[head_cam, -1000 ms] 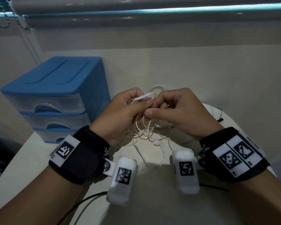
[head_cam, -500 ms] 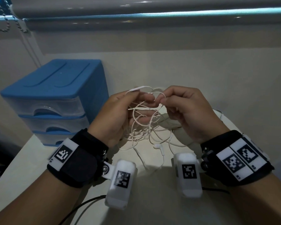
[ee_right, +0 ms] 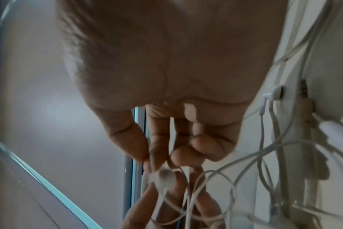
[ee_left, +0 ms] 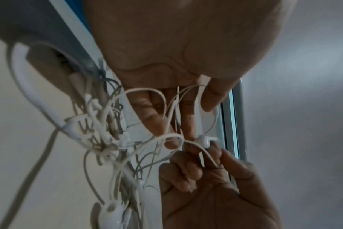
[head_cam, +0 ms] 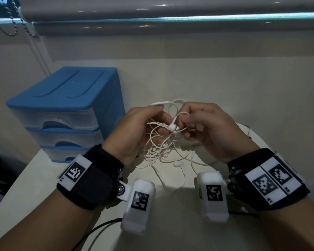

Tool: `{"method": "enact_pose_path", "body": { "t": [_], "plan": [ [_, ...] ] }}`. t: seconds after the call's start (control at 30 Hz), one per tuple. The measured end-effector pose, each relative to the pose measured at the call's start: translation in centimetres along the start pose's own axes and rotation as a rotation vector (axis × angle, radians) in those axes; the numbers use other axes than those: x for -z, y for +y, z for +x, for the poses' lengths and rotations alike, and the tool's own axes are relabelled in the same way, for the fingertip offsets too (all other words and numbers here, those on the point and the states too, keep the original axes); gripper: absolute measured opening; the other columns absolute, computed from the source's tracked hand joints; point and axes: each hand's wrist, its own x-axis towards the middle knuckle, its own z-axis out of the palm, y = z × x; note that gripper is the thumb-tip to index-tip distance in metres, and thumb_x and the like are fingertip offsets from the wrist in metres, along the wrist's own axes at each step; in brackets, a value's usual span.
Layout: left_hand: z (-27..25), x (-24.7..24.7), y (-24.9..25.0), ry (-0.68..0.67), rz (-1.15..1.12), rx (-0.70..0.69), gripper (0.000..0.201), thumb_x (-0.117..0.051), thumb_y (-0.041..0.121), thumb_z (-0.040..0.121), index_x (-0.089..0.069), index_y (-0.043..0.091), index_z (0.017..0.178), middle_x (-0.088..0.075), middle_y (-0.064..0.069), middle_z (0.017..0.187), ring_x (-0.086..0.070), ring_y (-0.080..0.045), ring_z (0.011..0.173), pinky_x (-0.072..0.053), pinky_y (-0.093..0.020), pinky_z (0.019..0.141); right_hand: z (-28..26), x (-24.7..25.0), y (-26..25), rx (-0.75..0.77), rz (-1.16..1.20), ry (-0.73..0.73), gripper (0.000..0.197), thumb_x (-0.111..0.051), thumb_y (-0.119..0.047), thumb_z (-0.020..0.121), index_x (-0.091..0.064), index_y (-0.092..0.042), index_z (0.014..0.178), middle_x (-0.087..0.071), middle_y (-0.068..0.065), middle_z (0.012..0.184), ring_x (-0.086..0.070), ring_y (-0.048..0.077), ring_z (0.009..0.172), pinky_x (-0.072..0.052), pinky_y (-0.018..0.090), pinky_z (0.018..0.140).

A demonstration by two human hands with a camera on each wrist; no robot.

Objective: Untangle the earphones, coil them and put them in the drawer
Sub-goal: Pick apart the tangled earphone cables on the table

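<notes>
Compared with the head view half a second ago, one white earbud (head_cam: 173,127) has come up between the two hands at frame centre, where before only loops of cable showed there; the drawer unit and the lower tangle lie as they did. The left hand (head_cam: 134,134) is curled around several strands of the tangled white wired earphones (head_cam: 159,145), its thumb pressing an upper length of cable with the slim inline remote (head_cam: 159,103) against the forefinger. The right hand (head_cam: 207,129) pinches the cable just beside the raised earbud between thumb and forefinger, other fingers curled under. The two hands are close together, fingertips almost meeting over the knot. The lower part of the tangle trails onto the pale cream counter (head_cam: 170,223), a second earbud (head_cam: 178,164) lying there in the lower centre of the frame. The blue-topped plastic three-drawer unit with translucent drawers (head_cam: 62,113) stands at the left of the frame, all drawers closed. In the right wrist view a metal jack plug (ee_right: 303,89) shows at the right edge. The black wristbands carry square black-and-white coded markers; small characters beside them are too small to read, and no brand name is visible.
</notes>
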Motion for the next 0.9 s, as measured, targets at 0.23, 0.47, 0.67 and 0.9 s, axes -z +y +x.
{"method": "enact_pose_path", "body": {
  "t": [0.23, 0.47, 0.67, 0.9],
  "plan": [
    [0.5, 0.2, -0.2, 0.106, -0.030, -0.042, 0.058, -0.038, 0.036, 0.107, -0.077, 0.003, 0.077, -0.074, -0.022, 0.089, -0.066, -0.026, 0.067, -0.046, -0.035, 0.062, 0.1, 0.7, -0.4, 0.163, 0.227, -0.009, 0.020, -0.050, -0.012, 0.068, -0.059, 0.001, 0.056, -0.054, 0.021, 0.078, -0.049, 0.026, 0.074, -0.031, 0.037, 0.065],
    [0.4, 0.1, 0.2, 0.140, -0.149, -0.141, 0.054, -0.034, 0.033, 0.109, -0.072, -0.004, 0.100, -0.074, -0.023, 0.097, -0.067, -0.024, 0.072, -0.055, -0.029, 0.060, -0.4, 1.2, -0.6, 0.173, 0.226, -0.139, 0.023, -0.044, -0.014, 0.062, -0.055, 0.001, 0.050, -0.055, 0.026, 0.068, -0.050, 0.028, 0.061, -0.042, 0.030, 0.064],
    [0.3, 0.2, 0.4, 0.115, -0.197, -0.230, 0.053, -0.033, 0.034, 0.109, -0.071, -0.003, 0.103, -0.072, -0.023, 0.097, -0.068, -0.023, 0.073, -0.055, -0.027, 0.064, -0.4, 0.9, -0.2, 0.090, 0.004, -0.236, 0.034, -0.037, -0.005, 0.073, -0.068, 0.008, 0.069, -0.066, 0.032, 0.079, -0.057, 0.036, 0.070, -0.043, 0.037, 0.065],
    [0.0, 0.1, 0.5, 0.057, -0.230, -0.265, 0.053, -0.033, 0.034, 0.109, -0.070, -0.002, 0.102, -0.071, -0.022, 0.096, -0.068, -0.023, 0.074, -0.055, -0.028, 0.065, 0.1, 0.9, 0.2, 0.027, -0.121, 0.037, 0.018, -0.052, -0.001, 0.074, -0.070, 0.003, 0.076, -0.068, 0.025, 0.079, -0.061, 0.025, 0.057, -0.043, 0.031, 0.056]
  ]
}}
